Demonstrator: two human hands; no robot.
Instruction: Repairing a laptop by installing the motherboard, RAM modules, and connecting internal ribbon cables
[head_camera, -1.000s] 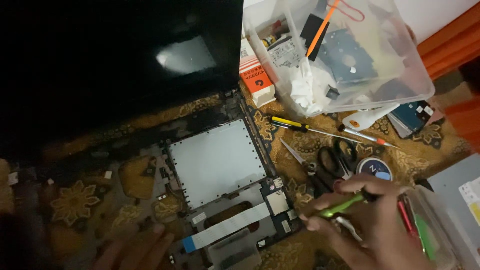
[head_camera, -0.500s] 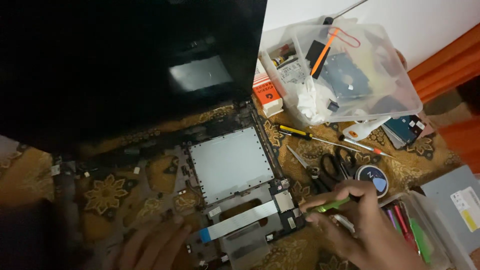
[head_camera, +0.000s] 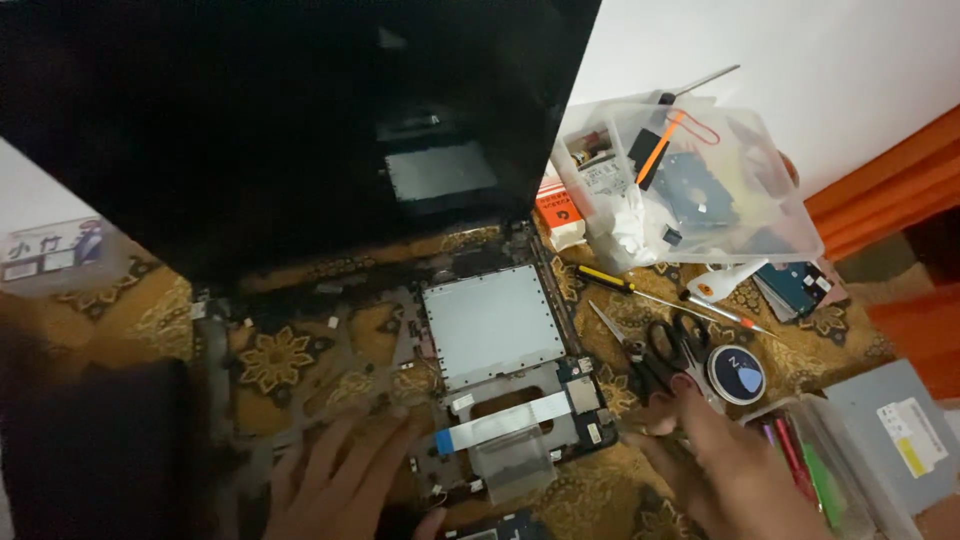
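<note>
Head camera looks steeply down, close above the opened laptop (head_camera: 480, 340).

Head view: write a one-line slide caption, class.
Left hand rests on an opened laptop chassis; right hand reaches beside scissors and screwdrivers.

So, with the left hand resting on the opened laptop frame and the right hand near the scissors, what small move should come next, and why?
Probably the right hand should close on a tool beside it: its fingertips reach toward the scissors and no tool shows in it. The left hand lies flat on the laptop frame, beside the white ribbon cable, so the frame looks steadied.
</note>
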